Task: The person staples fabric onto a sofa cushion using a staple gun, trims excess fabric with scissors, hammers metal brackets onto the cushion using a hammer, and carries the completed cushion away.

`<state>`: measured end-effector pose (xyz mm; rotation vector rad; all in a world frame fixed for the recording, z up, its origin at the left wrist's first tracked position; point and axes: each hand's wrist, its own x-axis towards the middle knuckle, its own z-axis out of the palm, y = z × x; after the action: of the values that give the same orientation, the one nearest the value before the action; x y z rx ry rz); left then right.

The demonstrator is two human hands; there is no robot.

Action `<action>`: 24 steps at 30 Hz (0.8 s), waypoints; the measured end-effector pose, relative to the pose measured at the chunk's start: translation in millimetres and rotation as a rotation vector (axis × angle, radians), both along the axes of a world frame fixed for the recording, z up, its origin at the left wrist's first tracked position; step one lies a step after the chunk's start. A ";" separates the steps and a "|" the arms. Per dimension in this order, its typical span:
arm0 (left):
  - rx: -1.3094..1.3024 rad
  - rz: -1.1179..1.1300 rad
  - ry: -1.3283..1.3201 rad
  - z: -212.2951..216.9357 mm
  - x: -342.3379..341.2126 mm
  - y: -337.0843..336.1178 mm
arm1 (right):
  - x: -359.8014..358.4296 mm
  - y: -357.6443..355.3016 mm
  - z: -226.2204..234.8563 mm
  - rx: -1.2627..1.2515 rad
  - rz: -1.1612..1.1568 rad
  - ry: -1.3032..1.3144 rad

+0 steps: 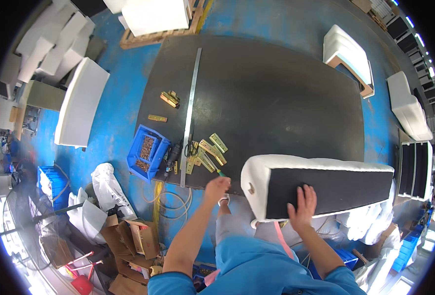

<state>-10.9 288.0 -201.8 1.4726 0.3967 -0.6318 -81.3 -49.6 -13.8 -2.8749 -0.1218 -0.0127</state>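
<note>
At the table's near edge, my left hand (218,188) is closed around a green-handled screwdriver (221,173), most of whose grip is hidden in the fingers. My right hand (303,205) lies with fingers apart on the black underside of a long white upholstered piece (335,189). That piece rests on its side along the near right of the table, and a small fitting (251,188) shows on its left end. Just beyond the screwdriver lie several yellowish metal brackets (211,150). A dark power drill (173,156) sits left of them.
A blue bin (148,153) of screws stands at the dark table's (276,98) left edge. Beside it runs a long metal straightedge (192,113). More brackets (170,99) lie farther back. An air hose (178,211) coils on the floor, near open cardboard boxes (141,238).
</note>
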 end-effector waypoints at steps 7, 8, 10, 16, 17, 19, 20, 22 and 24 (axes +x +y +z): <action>1.105 -0.118 0.232 -160.6 112.2 120.7 | 14.0 7.8 -0.1 -0.109 -0.007 0.119; 1.211 -0.099 0.159 -172.7 123.9 128.7 | 16.6 8.2 -2.3 -0.112 -0.009 0.122; 1.166 -0.159 0.217 -188.3 143.9 129.0 | 16.8 9.5 -1.0 -0.139 -0.033 0.137; 1.153 -0.130 0.222 -173.8 160.2 125.2 | 18.7 14.9 3.0 -0.146 -0.081 0.145; 1.129 -0.216 0.260 -162.5 162.8 124.4 | 18.1 15.6 3.2 -0.149 -0.093 0.154; 1.254 -0.297 0.185 -157.7 145.8 143.8 | 23.9 19.0 2.4 -0.131 -0.086 0.150; 1.279 -0.271 0.191 -161.7 134.0 168.1 | 29.7 20.0 2.1 -0.114 -0.064 0.160; 0.168 0.025 0.300 -155.2 110.5 215.2 | 40.9 24.6 -1.0 -0.050 -0.014 0.132; -0.150 0.247 0.321 -113.5 108.8 165.2 | 32.1 19.3 8.4 -0.084 -0.069 0.135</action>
<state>97.9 453.3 -315.3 1.1580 0.7516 -0.6840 -49.2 -30.3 -5.4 -2.9513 0.0026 0.1773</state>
